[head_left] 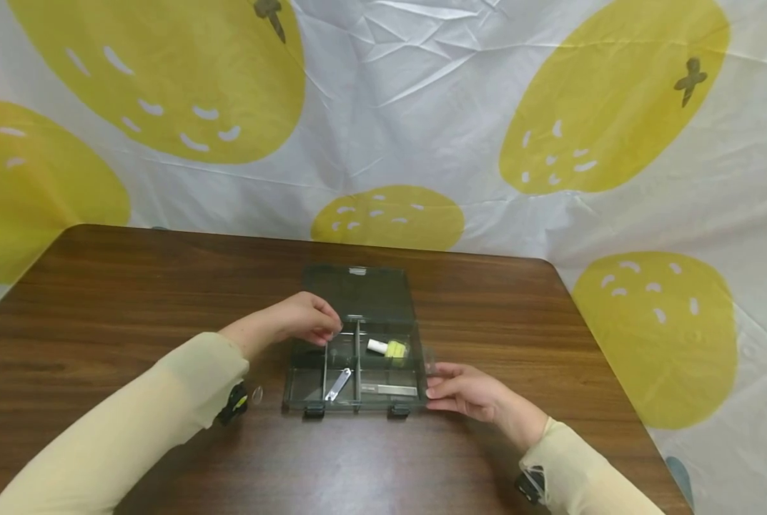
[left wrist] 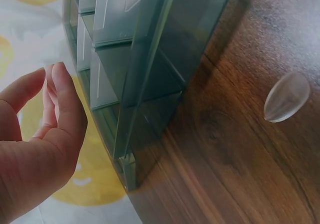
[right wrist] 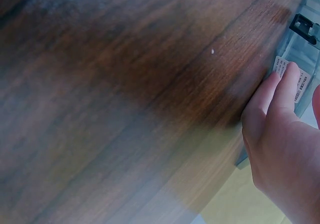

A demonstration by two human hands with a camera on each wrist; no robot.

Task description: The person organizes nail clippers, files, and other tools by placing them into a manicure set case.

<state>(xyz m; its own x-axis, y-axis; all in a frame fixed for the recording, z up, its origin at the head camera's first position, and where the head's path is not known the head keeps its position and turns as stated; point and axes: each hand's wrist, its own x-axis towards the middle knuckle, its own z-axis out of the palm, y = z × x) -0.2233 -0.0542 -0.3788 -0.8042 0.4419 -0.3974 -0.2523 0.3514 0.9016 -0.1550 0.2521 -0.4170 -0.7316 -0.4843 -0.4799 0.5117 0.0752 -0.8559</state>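
Observation:
A dark translucent divided box (head_left: 354, 407) lies on the table with its lid (head_left: 357, 293) folded back. Inside are a yellow nail polish bottle with a white cap (head_left: 388, 348), a nail clipper (head_left: 338, 384) and a slim silvery bar (head_left: 389, 390). My left hand (head_left: 307, 317) hovers over the back compartments, thumb and fingertips close together; whether something small and clear is between them cannot be told. My right hand (head_left: 467, 392) rests its fingers against the box's right side, over a printed label (right wrist: 301, 85). A clear oval piece (left wrist: 287, 97) lies on the table left of the box.
The brown wooden table (head_left: 164, 286) ends at a curtain (head_left: 383, 143) with yellow fruit prints. Two black latches (head_left: 314, 412) project from the box's front edge. Each sleeve has a black wrist device at the cuff.

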